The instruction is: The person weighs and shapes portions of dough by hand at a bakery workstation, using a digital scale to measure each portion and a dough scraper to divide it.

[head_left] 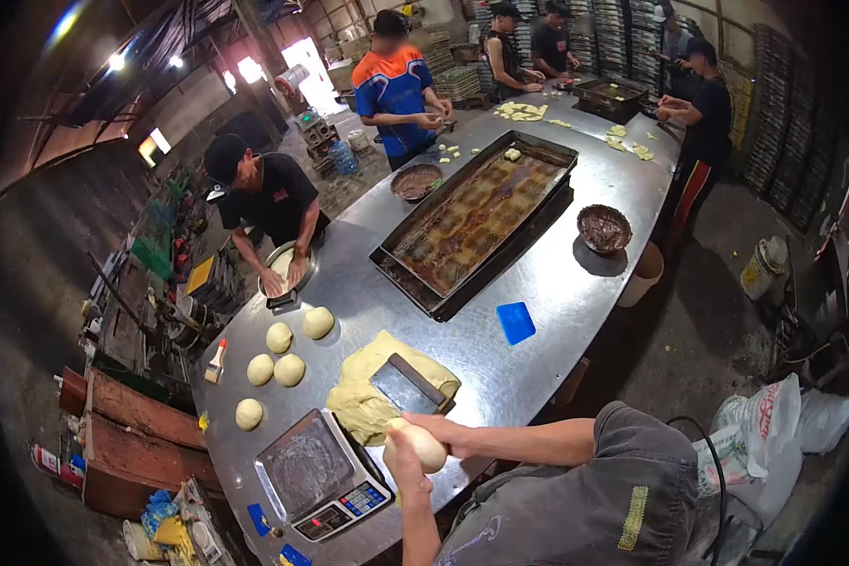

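Both of my hands are closed round a smooth, pale dough ball (423, 451) beside the table's near edge. My left hand (404, 459) cups its left side, while my right hand (441, 430) lies across its top. Just beyond my hands, a large slab of yellowish dough (357, 377) rests on the metal table. A dough cutter (407, 385) with a wide blade lies on that slab. To the left of my hands stands a digital scale (307, 465) with a bare platform. Several rounded dough balls (290, 370) sit past the scale.
A brush (216, 362) lies near the left edge, and a blue scraper (515, 323) to the right. Farther along are a long greasy tray (430, 307) and two dark bowls (604, 229), (417, 182). A co-worker (272, 193) presses dough in a round pan; several others work farther back.
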The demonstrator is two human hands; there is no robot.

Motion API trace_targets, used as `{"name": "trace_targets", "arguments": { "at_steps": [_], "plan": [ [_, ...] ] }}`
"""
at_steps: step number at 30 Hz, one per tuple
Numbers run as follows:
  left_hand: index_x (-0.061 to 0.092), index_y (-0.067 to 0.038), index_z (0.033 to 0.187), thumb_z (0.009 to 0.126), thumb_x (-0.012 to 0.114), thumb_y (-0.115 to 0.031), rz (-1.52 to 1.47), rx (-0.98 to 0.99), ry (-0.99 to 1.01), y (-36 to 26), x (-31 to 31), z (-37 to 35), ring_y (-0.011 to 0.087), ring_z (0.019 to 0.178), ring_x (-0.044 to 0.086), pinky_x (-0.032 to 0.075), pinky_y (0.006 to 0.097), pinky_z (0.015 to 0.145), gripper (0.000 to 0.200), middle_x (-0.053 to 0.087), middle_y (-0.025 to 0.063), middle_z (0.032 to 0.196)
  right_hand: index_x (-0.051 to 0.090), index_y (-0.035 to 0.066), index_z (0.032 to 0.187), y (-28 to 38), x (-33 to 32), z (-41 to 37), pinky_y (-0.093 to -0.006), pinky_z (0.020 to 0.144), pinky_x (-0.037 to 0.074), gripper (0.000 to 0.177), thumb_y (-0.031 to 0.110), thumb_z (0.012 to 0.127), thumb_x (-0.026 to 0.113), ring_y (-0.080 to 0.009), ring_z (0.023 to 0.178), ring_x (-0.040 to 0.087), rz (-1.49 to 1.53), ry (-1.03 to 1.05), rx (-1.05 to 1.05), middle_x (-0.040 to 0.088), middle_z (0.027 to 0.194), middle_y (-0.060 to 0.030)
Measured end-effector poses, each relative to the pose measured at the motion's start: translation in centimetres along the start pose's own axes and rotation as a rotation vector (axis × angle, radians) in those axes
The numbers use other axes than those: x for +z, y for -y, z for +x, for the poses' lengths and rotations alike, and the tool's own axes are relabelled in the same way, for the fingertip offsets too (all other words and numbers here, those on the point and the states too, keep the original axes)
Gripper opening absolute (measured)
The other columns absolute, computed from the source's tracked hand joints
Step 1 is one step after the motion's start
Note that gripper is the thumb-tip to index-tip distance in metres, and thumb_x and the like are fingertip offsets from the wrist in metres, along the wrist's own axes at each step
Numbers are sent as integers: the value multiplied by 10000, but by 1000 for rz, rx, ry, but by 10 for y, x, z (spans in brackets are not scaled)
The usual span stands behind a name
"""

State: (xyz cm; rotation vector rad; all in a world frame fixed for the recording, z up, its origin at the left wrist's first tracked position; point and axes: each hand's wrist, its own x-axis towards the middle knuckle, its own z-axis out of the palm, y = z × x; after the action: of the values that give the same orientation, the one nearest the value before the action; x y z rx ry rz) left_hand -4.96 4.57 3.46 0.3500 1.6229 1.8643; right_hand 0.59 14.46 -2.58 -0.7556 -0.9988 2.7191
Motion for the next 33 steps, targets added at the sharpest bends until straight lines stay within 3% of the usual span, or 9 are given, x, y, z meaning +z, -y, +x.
{"name": "trace_targets", "arguments": {
  "at_steps": [3, 5, 7, 16, 19, 23, 25, 28, 33],
  "plan": [
    [495, -2, 1383, 857, 376, -857, -648, -350, 299, 34, -52, 40, 273, 1176, 597, 502, 405, 990, 1010, 594, 115, 1334, 667, 55, 1069, 25, -16, -1, -311, 767, 526, 428, 465, 947, 657, -140, 889, 650, -110, -134, -234, 684, 1034, -80],
    [179, -26, 1576, 778, 378, -926, -396, -360, 310, 21, -52, 35, 326, 1497, 213, 283, 501, 1181, 1219, 155, 163, 1643, 632, 27, 932, 57, 8, -29, -324, 672, 510, 433, 455, 914, 698, -142, 755, 632, -67, -341, -353, 669, 866, -60],
    [134, -89, 1599, 788, 453, -890, -99, -366, 292, 5, -43, 25, 304, 1508, 191, 313, 524, 1171, 1184, 143, 152, 1644, 610, 20, 937, 59, 18, -41, -336, 670, 509, 428, 434, 907, 713, -140, 754, 618, -443, -507, -555, 653, 838, -64],
    [461, -30, 1410, 996, 538, -517, -398, -111, 201, 5, -2, 9, 239, 1170, 615, 511, 389, 979, 644, 592, 119, 1325, 594, 33, 1223, 53, 19, -45, -410, 1059, 395, 457, 342, 906, 706, -254, 1213, 506, -481, -302, -811, 541, 1286, -140],
    [556, 2, 1241, 984, 563, -478, 78, 234, 324, -2, -2, 3, 212, 1046, 636, 513, 385, 944, 545, 629, 115, 1154, 604, 75, 1260, 70, -6, -37, -341, 998, 449, 386, 275, 936, 665, -177, 1147, 542, -1006, -218, -1028, 518, 1331, -75],
    [579, 13, 1127, 954, 375, -747, -133, 236, 402, -10, 6, 7, 184, 907, 609, 505, 334, 865, 805, 619, 84, 1027, 605, 126, 1363, 90, 1, -59, -372, 1106, 361, 431, 379, 1029, 505, -220, 1306, 463, -431, 361, -189, 474, 1455, -122],
    [556, -18, 1124, 860, 241, -875, -76, 415, 333, -15, 11, 16, 189, 918, 581, 493, 334, 840, 950, 608, 77, 1013, 376, 53, 1520, 104, 6, -85, -398, 1163, 290, 746, 553, 985, 517, -274, 1402, 373, -586, 446, -268, 371, 1533, -181],
    [60, -143, 1600, 751, 484, -905, 15, 455, 264, -66, 66, -16, 278, 1342, 370, 351, 446, 1102, 1217, 241, 147, 1573, 121, -4, 1573, 106, 8, -105, -426, 1209, 212, 1097, 638, 859, 652, -354, 1455, 303, -1024, 496, -628, 242, 1586, -229],
    [262, -77, 1561, 856, 582, -711, 351, 751, 223, -47, 66, -21, 369, 1524, 98, 160, 556, 1198, 1001, 129, 197, 1633, 604, 25, 1104, 103, 10, -129, -413, 894, 415, 513, 375, 780, 792, -297, 911, 538, -1090, 262, -983, 577, 998, -112]
  ]
}}
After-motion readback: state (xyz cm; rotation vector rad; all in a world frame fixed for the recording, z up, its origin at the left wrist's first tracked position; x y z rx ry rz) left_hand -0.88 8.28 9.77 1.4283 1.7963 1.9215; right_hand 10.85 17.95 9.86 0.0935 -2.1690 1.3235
